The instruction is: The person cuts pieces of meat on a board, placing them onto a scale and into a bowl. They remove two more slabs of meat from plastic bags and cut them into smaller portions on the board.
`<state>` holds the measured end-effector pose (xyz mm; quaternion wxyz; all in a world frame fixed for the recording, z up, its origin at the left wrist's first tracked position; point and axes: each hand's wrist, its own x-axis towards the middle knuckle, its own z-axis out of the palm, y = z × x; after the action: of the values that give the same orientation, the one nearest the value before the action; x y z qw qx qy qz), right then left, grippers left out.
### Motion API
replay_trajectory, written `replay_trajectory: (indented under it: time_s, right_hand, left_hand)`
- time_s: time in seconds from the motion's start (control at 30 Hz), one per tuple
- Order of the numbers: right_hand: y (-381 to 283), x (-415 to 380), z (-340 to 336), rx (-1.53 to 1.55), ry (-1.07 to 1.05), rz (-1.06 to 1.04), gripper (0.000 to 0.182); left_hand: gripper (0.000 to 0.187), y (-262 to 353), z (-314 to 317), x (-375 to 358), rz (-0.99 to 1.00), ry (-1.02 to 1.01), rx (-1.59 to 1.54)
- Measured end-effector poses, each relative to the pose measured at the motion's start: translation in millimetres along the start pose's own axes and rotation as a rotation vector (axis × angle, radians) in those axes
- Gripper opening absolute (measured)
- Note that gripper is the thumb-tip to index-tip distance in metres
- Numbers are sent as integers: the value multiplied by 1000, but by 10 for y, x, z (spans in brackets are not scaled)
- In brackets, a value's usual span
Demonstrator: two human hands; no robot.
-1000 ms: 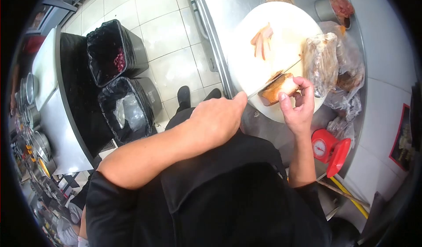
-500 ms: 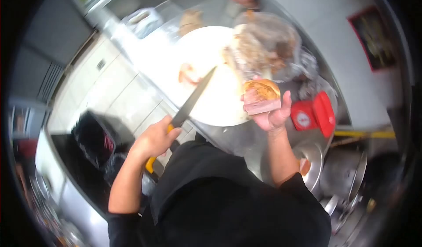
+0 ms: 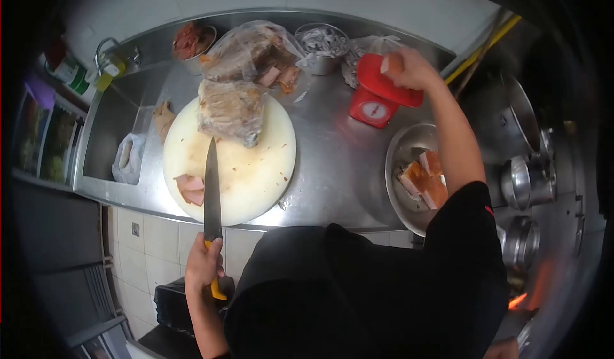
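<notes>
A long knife (image 3: 212,180) with a yellow handle is in my left hand (image 3: 203,262), its blade lying over the edge of the round white board (image 3: 256,193). Pink meat slices (image 3: 190,190) are on the board left of the blade, and a large plastic-wrapped piece of meat (image 3: 231,109) rests near the blade's tip. My right hand (image 3: 412,70) grips a meat piece (image 3: 392,65) at the red tray of the kitchen scale (image 3: 373,111); whether the piece touches the tray is unclear.
Several meat pieces (image 3: 422,180) sit in a metal bowl (image 3: 395,161) at right. Behind the board are a bagged meat pile (image 3: 246,49), a bowl of reddish meat (image 3: 192,41) and a metal pot (image 3: 320,62). A sink (image 3: 109,135) is at left. Another person's hand or forearm (image 3: 502,349) shows bottom right.
The view has turned and shifted. My right hand has carried the meat piece from over the board's edge to the scale. My left hand still holds the knife.
</notes>
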<state>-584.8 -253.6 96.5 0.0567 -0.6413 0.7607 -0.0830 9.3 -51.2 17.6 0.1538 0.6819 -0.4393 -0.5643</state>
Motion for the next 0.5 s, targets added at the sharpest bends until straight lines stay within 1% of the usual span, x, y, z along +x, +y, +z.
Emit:
replay_trajectory:
  time_s: [0.03, 0.1, 0.2, 0.3, 0.4, 0.5]
  right_hand:
    - [17, 5, -5, -75, -61, 1, 71]
    - [-6, -30, 85, -150, -77, 1, 62]
    - [103, 44, 257, -105, -133, -35, 65]
    - [91, 20, 290, -95, -174, -22, 74]
    - [4, -13, 257, -124, -219, 23, 79]
    - [67, 29, 327, -177, -233, 3, 83]
  left_hand:
    - [19, 23, 3, 4, -11, 0, 1]
    - [20, 14, 12, 12, -10, 5, -1]
    - [20, -84, 14, 39, 11, 6, -24]
    - [20, -112, 15, 57, 23, 9, -22]
    - [20, -73, 44, 29, 12, 19, 2]
    - [20, -66, 56, 21, 20, 22, 14]
